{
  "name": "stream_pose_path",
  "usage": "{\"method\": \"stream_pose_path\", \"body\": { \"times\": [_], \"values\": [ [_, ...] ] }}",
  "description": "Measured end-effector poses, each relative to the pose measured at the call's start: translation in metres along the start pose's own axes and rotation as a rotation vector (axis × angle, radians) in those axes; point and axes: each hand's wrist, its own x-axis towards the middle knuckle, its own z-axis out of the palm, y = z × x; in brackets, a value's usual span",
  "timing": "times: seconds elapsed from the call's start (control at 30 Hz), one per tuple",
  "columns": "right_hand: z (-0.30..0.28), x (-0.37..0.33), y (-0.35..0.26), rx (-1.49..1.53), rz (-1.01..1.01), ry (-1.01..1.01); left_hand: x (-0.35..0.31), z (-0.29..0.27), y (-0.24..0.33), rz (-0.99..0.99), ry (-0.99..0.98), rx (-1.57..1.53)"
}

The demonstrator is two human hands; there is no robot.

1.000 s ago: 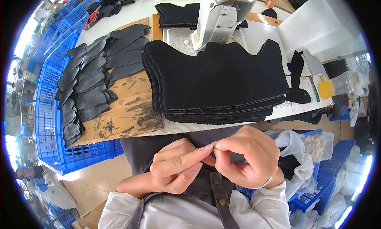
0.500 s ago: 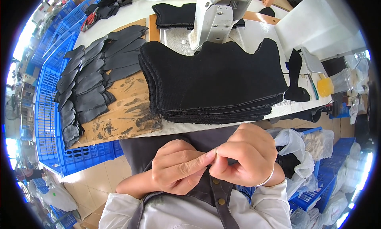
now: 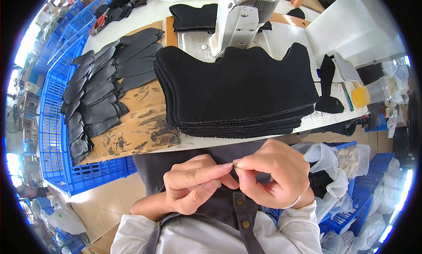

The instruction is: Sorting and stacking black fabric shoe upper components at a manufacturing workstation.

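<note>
Across the white worktable [image 3: 145,15], brown cardboard [image 3: 143,106] is apparently keeping overlapping dark-grey cut pieces [image 3: 99,91] neatly spread. Black fabric panels [image 3: 237,87] are lying stacked within reach, hiding the foot of the sewing machine [image 3: 239,27]. The left hand [image 3: 191,183] is extending its forefinger, thumb apart; the right hand [image 3: 279,172] is pinching thumb and forefinger beside that fingertip. Whether they are gripping something tiny, I cannot tell.

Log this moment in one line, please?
left hand: close to right hand | right hand: pinching, contents unclear | stacked black pieces: on table
</note>
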Motion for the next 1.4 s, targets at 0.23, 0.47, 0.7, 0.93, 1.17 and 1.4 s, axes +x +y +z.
{"method": "stream_pose_path", "body": {
  "times": [0.23,0.47,0.7,0.93,1.17,1.4],
  "values": [
    [-0.002,0.002,-0.003,-0.019,0.030,-0.025,0.002,0.000,0.002,0.087,-0.029,0.235],
    [-0.007,0.005,-0.001,-0.183,-0.053,-0.111,0.006,0.005,0.003,0.235,0.007,0.613],
    [0.001,0.003,0.007,-0.196,-0.123,-0.058,0.006,0.002,0.001,0.200,-0.044,0.507],
    [0.004,0.004,0.005,-0.069,-0.053,0.032,0.005,0.004,-0.001,0.060,-0.046,0.210],
    [-0.008,0.000,0.004,0.006,0.066,0.059,0.000,-0.005,-0.001,-0.049,-0.060,0.093],
    [-0.003,0.002,0.001,0.039,0.060,0.000,-0.002,-0.001,0.000,-0.195,0.004,-0.280]
  ]
}}
